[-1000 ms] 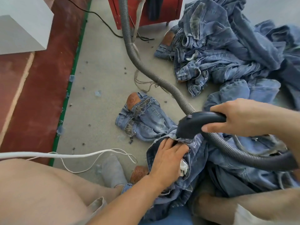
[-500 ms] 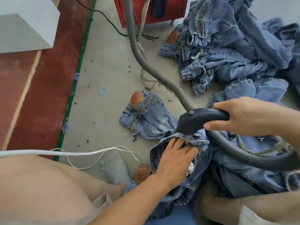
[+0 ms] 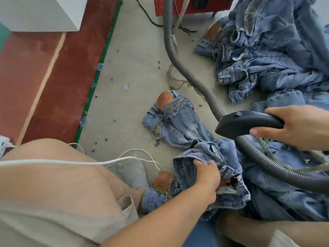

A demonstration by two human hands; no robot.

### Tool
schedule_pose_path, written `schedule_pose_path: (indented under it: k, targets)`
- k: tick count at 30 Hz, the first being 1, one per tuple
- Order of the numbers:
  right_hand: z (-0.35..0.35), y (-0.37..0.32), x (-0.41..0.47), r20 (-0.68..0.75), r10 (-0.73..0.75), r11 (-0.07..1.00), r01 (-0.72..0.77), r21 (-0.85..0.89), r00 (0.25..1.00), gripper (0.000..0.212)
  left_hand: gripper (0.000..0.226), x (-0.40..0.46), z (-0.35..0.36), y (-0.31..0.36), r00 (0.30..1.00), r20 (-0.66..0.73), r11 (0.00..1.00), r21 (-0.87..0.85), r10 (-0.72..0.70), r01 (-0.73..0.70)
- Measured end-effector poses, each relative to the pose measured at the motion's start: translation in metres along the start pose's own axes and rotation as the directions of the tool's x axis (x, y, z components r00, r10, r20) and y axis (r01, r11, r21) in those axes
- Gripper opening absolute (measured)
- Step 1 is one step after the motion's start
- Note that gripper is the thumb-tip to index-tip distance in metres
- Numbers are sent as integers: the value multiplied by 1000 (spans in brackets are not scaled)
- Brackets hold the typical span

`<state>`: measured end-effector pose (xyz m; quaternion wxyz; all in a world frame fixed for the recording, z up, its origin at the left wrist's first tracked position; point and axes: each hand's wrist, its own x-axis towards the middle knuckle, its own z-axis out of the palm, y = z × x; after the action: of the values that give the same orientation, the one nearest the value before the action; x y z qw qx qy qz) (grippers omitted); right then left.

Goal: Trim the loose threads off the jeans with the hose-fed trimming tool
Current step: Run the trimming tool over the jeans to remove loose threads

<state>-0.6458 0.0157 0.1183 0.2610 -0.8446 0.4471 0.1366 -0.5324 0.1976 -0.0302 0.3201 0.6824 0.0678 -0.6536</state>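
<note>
A pair of blue jeans (image 3: 277, 189) lies bunched across my lap and the floor. My left hand (image 3: 207, 177) grips a fold of the jeans near the waistband, fingers curled over the edge. My right hand (image 3: 300, 128) holds the black trimming tool (image 3: 247, 124) by its handle, lifted a little above the denim with its head pointing left. The grey ribbed hose (image 3: 187, 72) runs from the tool up across the floor and also loops down past my right forearm.
Another pair of jeans (image 3: 175, 122) with a brown leather patch lies on the concrete floor ahead. A big heap of jeans (image 3: 270, 52) fills the upper right. A white cord (image 3: 74, 163) crosses my left knee. A red cabinet (image 3: 194, 6) stands at the top.
My left hand slid back from flat under the tool head and now clutches a fold of denim nearer me. The trimming tool lifted up and away from the cloth.
</note>
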Motion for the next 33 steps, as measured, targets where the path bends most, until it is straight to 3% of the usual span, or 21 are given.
schedule_pose_path:
  k: [2, 4, 9, 15, 19, 23, 30, 33]
  targets:
    - [0, -9, 1, 64, -2, 1000, 2, -9, 998, 56, 50, 2, -3, 0, 981, -89, 948, 284, 172, -141]
    - [-2, -18, 2, 108, 14, 1000, -11, -21, 994, 54, 33, 10, -10, 0, 929, -100, 874, 388, 357, -294]
    - [-9, -23, 1, 169, 75, 996, -83, 36, 983, 53, 39, 9, -27, 9, 746, 82, 690, 322, 661, -648]
    - [-11, -15, 6, 203, 83, 995, -92, 31, 976, 52, 43, -15, -14, 5, 517, 136, 442, 364, 845, -820]
    - [-17, -6, 5, 272, 105, 988, -132, 84, 957, 57, 35, -21, -8, 5, 418, 151, 342, 367, 896, -865]
    - [-26, 2, 0, 338, 111, 978, -164, 131, 935, 68, 21, -15, -7, 3, 391, 160, 304, 396, 906, -866]
    - [-24, -7, 5, 269, 52, 979, -102, 176, 962, 38, 13, -14, -7, 1, 401, 185, 309, 387, 897, -869]
    - [-31, -1, 3, 264, 78, 977, -126, 172, 961, 43, 16, -14, -8, 2, 413, 188, 321, 383, 891, -866]
